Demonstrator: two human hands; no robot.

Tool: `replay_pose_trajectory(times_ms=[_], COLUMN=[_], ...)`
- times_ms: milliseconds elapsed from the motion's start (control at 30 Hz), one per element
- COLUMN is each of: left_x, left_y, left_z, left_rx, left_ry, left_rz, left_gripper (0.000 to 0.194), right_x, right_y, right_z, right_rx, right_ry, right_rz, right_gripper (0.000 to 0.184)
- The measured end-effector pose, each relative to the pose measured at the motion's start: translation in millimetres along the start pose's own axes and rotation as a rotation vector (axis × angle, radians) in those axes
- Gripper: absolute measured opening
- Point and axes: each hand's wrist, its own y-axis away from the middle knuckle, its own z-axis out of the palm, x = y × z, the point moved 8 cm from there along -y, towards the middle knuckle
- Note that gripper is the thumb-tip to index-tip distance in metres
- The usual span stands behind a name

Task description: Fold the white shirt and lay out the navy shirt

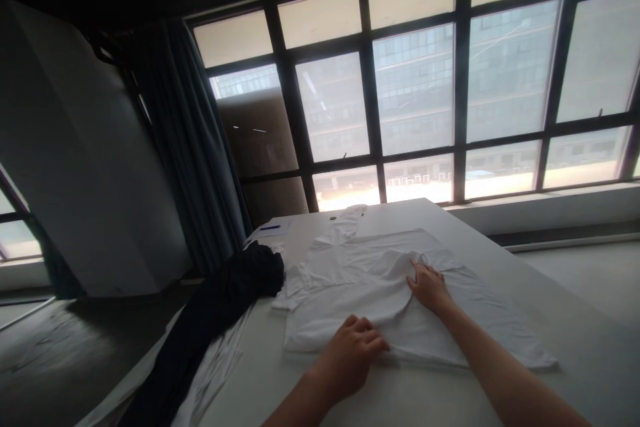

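Note:
A white short-sleeved shirt (pixel 380 293) lies spread and creased on a white table (pixel 260 360), with a fold running across its middle. My left hand (pixel 350 355) rests on the near folded edge of the shirt, fingers slightly curled and apart. My right hand (pixel 427 287) lies on the raised fold at the shirt's centre, fingers spread on the cloth. A narrow end of white cloth (pixel 347 223) sticks out past the far side of the shirt.
A dark garment (pixel 220 307) lies along the table's left side over white cloth (pixel 215 373). Beyond it are a sheet of paper with a blue pen (pixel 273 229). Large windows (pixel 415 80) stand ahead, with a dark curtain (pixel 193 147) at left.

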Motion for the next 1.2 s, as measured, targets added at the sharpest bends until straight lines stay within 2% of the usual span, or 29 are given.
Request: replay_pose_trajectory(times_ms=[67,200,333,500,600,800,867,933,1033,1133,1200], left_x=[4.3,-1.9,-7.5,-14.6,-2.4,43.3,44.1,34.9,22.0,27.6,36.4], left_y=[-15.7,-37.3,-45.6,-46.4,-42.2,-26.6,-25.6,-28.4,-32.6,-30.2,-24.5], left_z=[10.4,14.8,18.1,23.2,22.3,16.4,15.7,14.6,11.1,7.4,4.4], left_rx=[-0.052,-0.078,-0.098,-0.091,-0.093,-0.12,-0.14,-0.142,-0.08,0.01,0.067], left_ry=[0.0,-0.158,-0.301,-0.383,-0.363,-0.411,-0.418,-0.437,-0.515,-0.565,-0.562], left_rz=[0.035,0.108,0.192,0.169,0.221,0.426,0.417,0.339,0.231,0.252,0.29], left_gripper=[0.033,0.011,0.023,0.03,0.029,0.019,0.018,0.023,0.028,0.02,0.019], right_x=[2.3,8.5,11.7,11.6,13.4,15.8,13.6,10.0,5.4,3.5,2.9], right_y=[-0.3,-2.1,-3.5,-3.0,-3.5,-5.0,-4.2,-2.6,0.1,2.2,4.2], right_z=[-1.2,-3.0,-3.6,-4.8,-5.0,-3.3,-4.0,-5.4,-7.5,-10.5,-17.2], right_rx=[0.003,0.019,0.03,0.033,0.043,0.069,0.083,0.1,0.129,0.188,0.278], right_ry=[-0.002,-0.017,-0.033,-0.05,-0.054,-0.056,-0.058,-0.061,-0.064,-0.09,-0.144], right_rz=[0.009,0.027,0.029,0.014,0.019,0.005,-0.016,-0.044,-0.085,-0.129,-0.162], right_gripper=[0.06,0.057,0.058,0.06,0.06,0.058,0.058,0.059,0.066,0.072,0.074])
